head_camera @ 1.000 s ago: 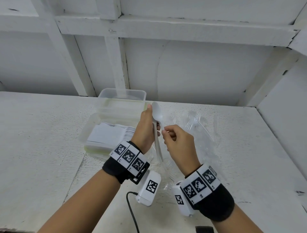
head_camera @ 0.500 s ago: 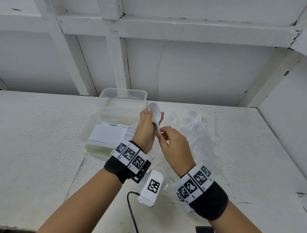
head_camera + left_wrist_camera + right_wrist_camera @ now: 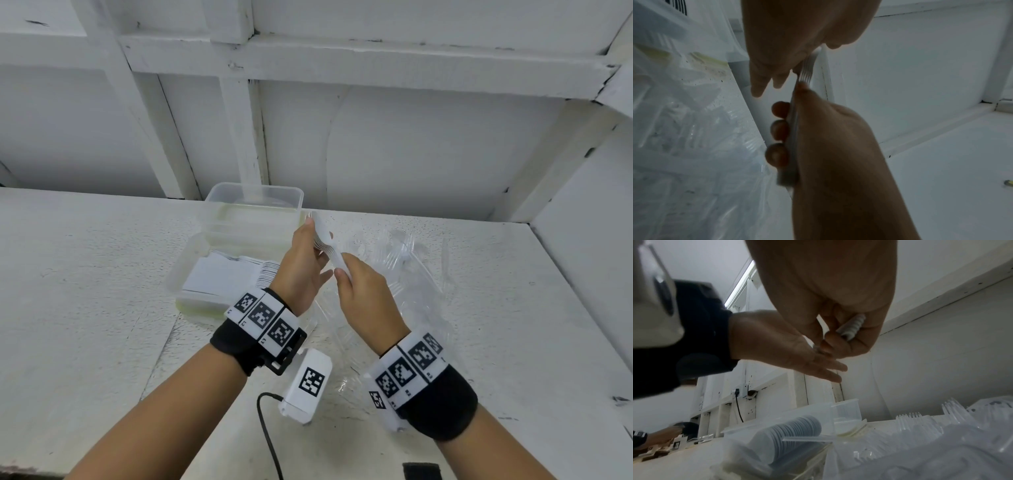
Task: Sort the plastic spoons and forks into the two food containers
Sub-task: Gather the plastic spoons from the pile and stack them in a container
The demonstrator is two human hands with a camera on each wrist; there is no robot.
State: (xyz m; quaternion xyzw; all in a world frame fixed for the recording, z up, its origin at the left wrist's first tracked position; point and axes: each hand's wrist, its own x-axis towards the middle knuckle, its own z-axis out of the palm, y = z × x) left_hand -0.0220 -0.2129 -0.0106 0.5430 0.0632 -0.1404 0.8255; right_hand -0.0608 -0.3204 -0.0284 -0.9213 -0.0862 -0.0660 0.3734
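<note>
A stack of white plastic spoons [image 3: 323, 240] is held up above the table between both hands. My left hand [image 3: 305, 260] holds the bowls, thumb on one side and fingers behind. My right hand [image 3: 359, 291] grips the handles [image 3: 852, 328], its fingertips [image 3: 779, 129] curled round them. Below, to the left, the near clear container [image 3: 186, 263] holds a row of white spoons [image 3: 239, 277]. Behind it the far clear container [image 3: 253, 188] looks empty. Clear plastic forks [image 3: 407, 263] lie in a crumpled clear bag on the right.
A white wall with beams rises just behind the containers, and a side wall closes the table on the right. A black cable [image 3: 270, 442] hangs from my left wrist unit. Another person's hand [image 3: 659, 434] shows far off to the left.
My right hand has slid from a fingertip pinch to a full grip on the handles. The spoon bowls have turned edge-on and the stack leans left towards the containers.
</note>
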